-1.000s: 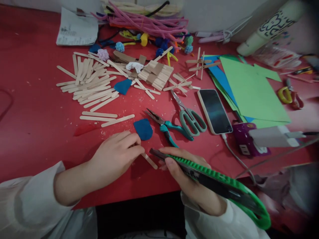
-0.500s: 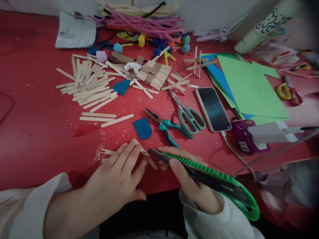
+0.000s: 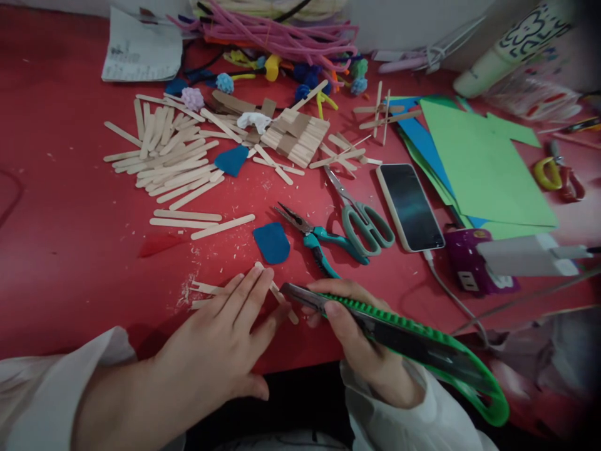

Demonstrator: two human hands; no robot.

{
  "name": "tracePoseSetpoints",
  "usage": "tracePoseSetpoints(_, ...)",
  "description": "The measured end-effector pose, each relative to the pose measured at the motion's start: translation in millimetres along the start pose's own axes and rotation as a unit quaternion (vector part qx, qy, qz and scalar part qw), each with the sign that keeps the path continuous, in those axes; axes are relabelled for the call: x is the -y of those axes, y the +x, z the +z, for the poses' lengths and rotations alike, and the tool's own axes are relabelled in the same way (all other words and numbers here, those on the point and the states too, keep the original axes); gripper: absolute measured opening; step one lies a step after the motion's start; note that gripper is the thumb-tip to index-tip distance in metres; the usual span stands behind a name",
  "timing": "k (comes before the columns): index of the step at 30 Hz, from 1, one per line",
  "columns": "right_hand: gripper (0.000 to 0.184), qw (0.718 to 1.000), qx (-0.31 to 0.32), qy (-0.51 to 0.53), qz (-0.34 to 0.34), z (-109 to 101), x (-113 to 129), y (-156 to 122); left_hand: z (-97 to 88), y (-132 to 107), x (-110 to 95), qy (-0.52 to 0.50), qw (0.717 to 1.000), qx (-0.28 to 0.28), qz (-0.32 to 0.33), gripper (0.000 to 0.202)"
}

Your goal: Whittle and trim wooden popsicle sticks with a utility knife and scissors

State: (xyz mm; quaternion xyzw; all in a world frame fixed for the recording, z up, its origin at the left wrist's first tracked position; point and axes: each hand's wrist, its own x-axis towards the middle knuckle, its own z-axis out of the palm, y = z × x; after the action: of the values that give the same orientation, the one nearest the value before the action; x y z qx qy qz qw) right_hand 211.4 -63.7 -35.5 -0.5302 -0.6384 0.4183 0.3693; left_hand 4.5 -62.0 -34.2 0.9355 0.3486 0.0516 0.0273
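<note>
My left hand (image 3: 230,332) lies flat with fingers stretched out, pressing a wooden craft stick (image 3: 292,314) onto the red table. The stick's middle is partly hidden under the fingertips. In my right hand (image 3: 359,341) is a green utility knife (image 3: 399,332), its tip touching or just above that stick; I cannot tell which. Two more craft sticks (image 3: 205,287) poke out from beneath my left hand. Beyond the fingers lie a blue felt piece (image 3: 272,243) and teal-handled needle-nose pliers (image 3: 307,233).
Scissors (image 3: 366,227) and a phone (image 3: 410,207) on a cable lie right of the pliers. A heap of craft sticks (image 3: 164,153) spreads at the left. Pink pipe cleaners (image 3: 282,34) are piled at the back, green paper sheets (image 3: 493,175) at the right, beside a purple plug adapter (image 3: 464,260).
The view has shifted slightly, so most things sit a little further right. Both hands keep nearly the same places, with the knife still at the stick.
</note>
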Motion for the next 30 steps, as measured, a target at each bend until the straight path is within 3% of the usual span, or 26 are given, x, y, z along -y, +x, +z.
tracePoseSetpoints(19,0.019,0.998,-0.014,-0.013,-0.057,1.1,1.0,1.4,5.1,-2.2,-2.6,0.017,1.000,-0.001,0.001,0.091)
tracePoseSetpoints(30,0.018,0.996,-0.021,-0.080,-0.033,0.2,-1.4,-5.2,1.6,-0.3,-2.2,0.012,1.000,-0.023,0.004,0.089)
